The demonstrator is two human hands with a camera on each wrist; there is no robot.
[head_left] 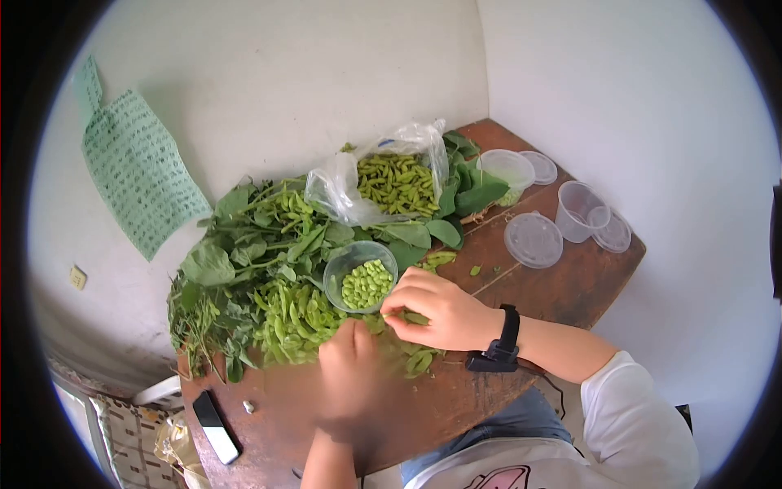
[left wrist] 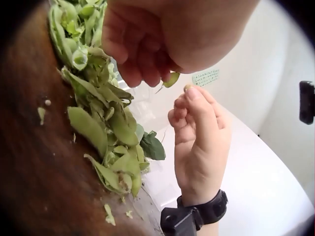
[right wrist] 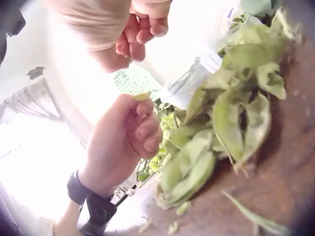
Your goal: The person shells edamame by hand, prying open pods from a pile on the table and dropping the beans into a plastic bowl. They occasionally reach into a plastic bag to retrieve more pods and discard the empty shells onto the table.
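Note:
Just in front of the bowl, my left hand (head_left: 349,367), blurred in the head view, pinches a green soybean pod (left wrist: 171,79) between thumb and curled fingers. Close to it, my right hand (head_left: 444,310) has its thumb against the index finger, pinching a small green bean (left wrist: 188,87) mostly covered by the fingertips. The clear plastic bowl (head_left: 332,284) beyond the hands holds shelled green beans (head_left: 366,284). Left of the bowl, a heap of pale green pods (head_left: 295,324) lies on the table. Opened, flattened pods (right wrist: 241,125) lie below the hands.
Leafy stalks (head_left: 236,236) cover the back left of the wooden table (head_left: 529,301). A plastic bag (head_left: 334,191) of pods stands behind the bowl. Plastic tubs (head_left: 574,212) and lids (head_left: 533,240) sit at right. A phone (head_left: 217,428) lies front left.

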